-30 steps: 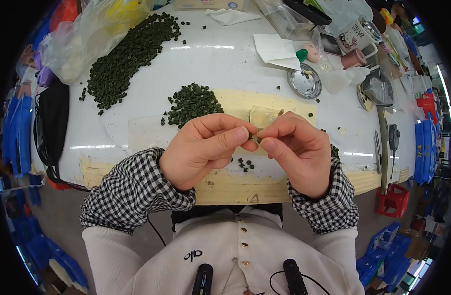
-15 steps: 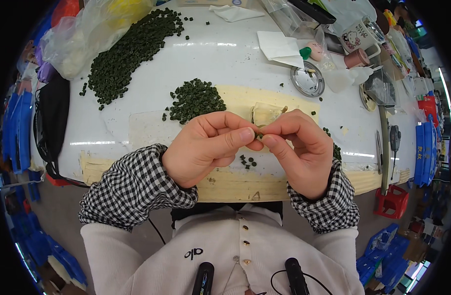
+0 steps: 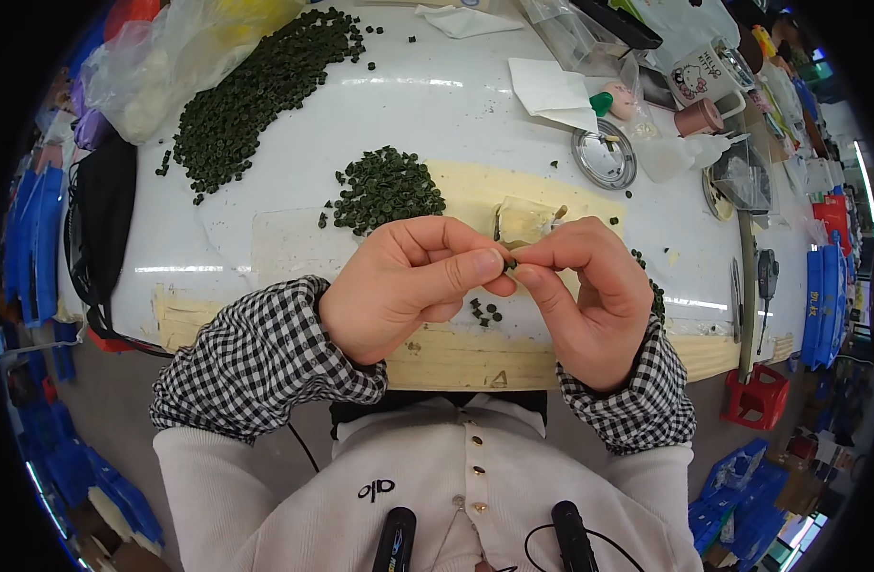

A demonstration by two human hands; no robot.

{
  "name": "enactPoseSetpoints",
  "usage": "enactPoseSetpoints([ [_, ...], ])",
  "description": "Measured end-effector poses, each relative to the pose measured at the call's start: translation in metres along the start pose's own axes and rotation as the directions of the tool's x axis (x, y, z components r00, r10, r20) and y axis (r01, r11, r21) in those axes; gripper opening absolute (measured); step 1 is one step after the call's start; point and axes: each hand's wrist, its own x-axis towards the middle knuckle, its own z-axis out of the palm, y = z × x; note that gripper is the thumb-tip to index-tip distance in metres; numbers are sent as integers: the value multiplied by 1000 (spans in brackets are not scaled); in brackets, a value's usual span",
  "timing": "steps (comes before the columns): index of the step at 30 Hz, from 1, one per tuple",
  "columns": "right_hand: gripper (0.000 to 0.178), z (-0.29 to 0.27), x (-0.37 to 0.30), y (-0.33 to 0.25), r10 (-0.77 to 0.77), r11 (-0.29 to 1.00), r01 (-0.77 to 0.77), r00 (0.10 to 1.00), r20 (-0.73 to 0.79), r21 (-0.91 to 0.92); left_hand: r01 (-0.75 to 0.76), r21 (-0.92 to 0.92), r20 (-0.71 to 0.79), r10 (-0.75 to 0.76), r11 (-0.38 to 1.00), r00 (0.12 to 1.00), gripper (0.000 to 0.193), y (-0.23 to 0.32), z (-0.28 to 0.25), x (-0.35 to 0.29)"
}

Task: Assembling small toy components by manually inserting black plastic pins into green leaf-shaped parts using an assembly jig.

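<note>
Over the near edge of the white table, my left hand and my right hand meet fingertip to fingertip. Both are closed in a pinch on a small dark green piece, mostly covered by the fingers. Just beyond them a pale yellow block stands on a cream sheet. A few loose green pieces lie below my fingertips. Left of the block is a small heap of green pieces, and more lie partly hidden behind my right hand.
A larger heap of green pieces spreads at the far left, beside a clear plastic bag. On the right are a round metal lid, white paper, a mug, tweezers and a screwdriver.
Both hands stay together in nearly the same place, with the fingertips slightly shifted around the green piece. The whole view has moved a little, so the table things appear slightly farther right.
</note>
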Motion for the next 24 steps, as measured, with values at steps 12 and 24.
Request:
enactPoseSetpoints([
  [12,37,11,-6,-4,-88,984,95,995,54,-151,-162,74,-107,170,984,980,9,1,-2,2],
  [24,42,9,-5,-2,-10,999,4,993,121,50,-372,513,-122,495,773,860,16,7,6,-4],
])
